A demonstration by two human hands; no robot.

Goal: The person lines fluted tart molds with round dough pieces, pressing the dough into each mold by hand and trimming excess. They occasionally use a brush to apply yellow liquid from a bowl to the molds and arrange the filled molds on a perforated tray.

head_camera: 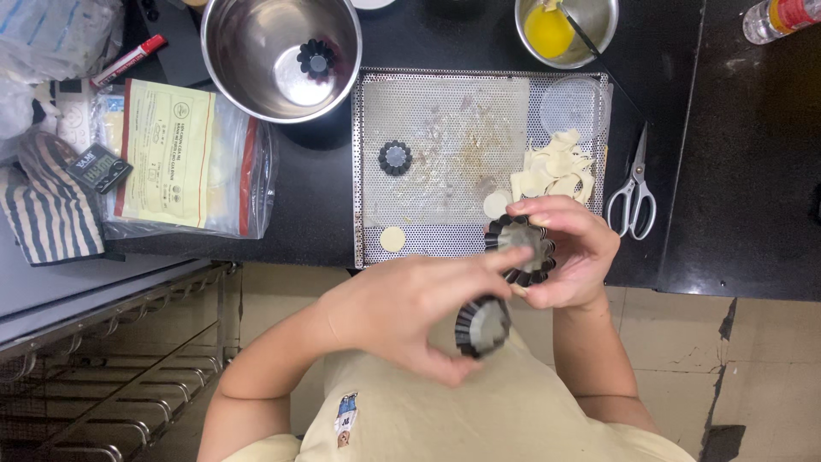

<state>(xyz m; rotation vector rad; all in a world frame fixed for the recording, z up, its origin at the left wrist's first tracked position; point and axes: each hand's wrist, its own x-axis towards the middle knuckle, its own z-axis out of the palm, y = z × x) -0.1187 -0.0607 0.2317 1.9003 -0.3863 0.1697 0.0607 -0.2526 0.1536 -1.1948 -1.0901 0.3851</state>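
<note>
Though half-hidden by fingers (547, 210), 2 fluted moulds (522, 248).

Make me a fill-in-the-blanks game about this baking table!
1. The right hand holds a fluted ____ tin.
2. Beside the tray lie white-handled ____.
3. The big steel bowl has one small ____ inside.
4. The small bowl holds something ____ in colour.

Missing words: tart; scissors; tin; yellow
</note>
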